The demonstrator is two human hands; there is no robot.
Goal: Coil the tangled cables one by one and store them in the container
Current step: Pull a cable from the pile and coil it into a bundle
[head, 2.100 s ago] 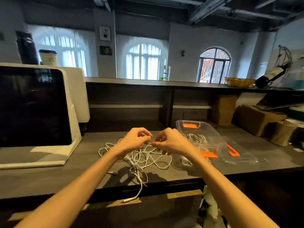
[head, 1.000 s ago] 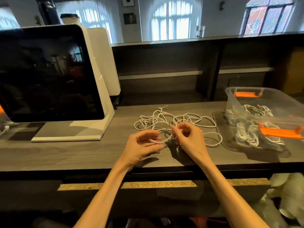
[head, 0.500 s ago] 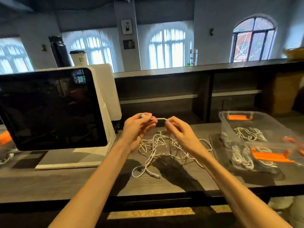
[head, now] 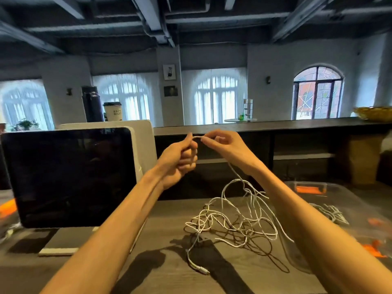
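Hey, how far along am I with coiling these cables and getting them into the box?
Done: some white coiled cables already lie in the clear container. In hand: your left hand and right hand pinch one white cable end, raised above the counter. Left: the tangled pile on the counter is still knotted.

I saw a white cable (head: 231, 219) lying in pale loops, casting black shadows on a dark grey-brown wood-grain worktop (head: 161, 211). The container (head: 331, 188) was clear plastic with bright orange latches, and it held more white cable coils (head: 331, 213). The screen (head: 67, 177) was glossy black in a white casing. A woven basket (head: 373, 113) looked yellow-gold. A paper cup (head: 113, 112) was cream with a black lid, beside a black cylinder (head: 92, 103). The walls were whitewashed, the ceiling beams dark blue-grey, the curtains sheer white.
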